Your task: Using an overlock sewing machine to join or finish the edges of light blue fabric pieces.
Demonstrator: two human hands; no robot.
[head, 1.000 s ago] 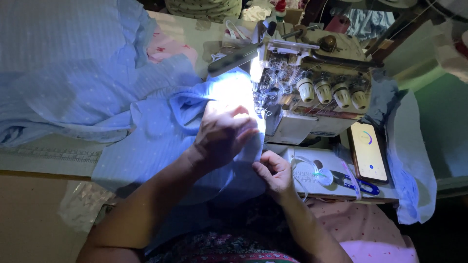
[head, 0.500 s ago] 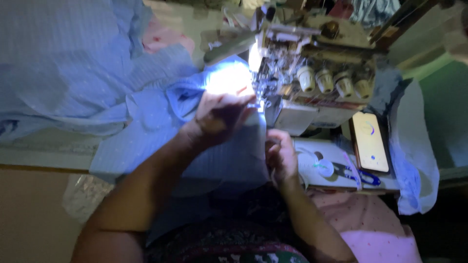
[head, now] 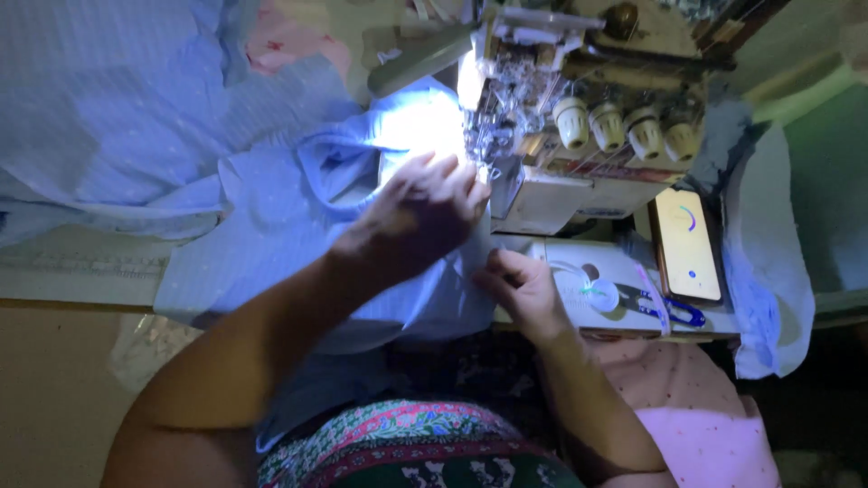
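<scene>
My left hand (head: 423, 215) lies flat on light blue fabric (head: 271, 217), pressing it down just in front of the needle area of the overlock sewing machine (head: 588, 117). My right hand (head: 517, 287) pinches the edge of the same fabric at the table's near edge, right of the left hand. A small lamp on the machine lights the cloth brightly under the needle.
More blue fabric (head: 117, 117) is heaped at the far left of the table. A phone (head: 687, 246) with a lit screen lies right of the machine. Blue-handled snips (head: 674, 312) and a small round white object (head: 597, 294) rest on the machine's white base. Pink cloth (head: 705, 425) lies lower right.
My left hand has slid forward towards the needle with the fabric. My right hand has shifted a little along the cloth edge. The view has tilted slightly.
</scene>
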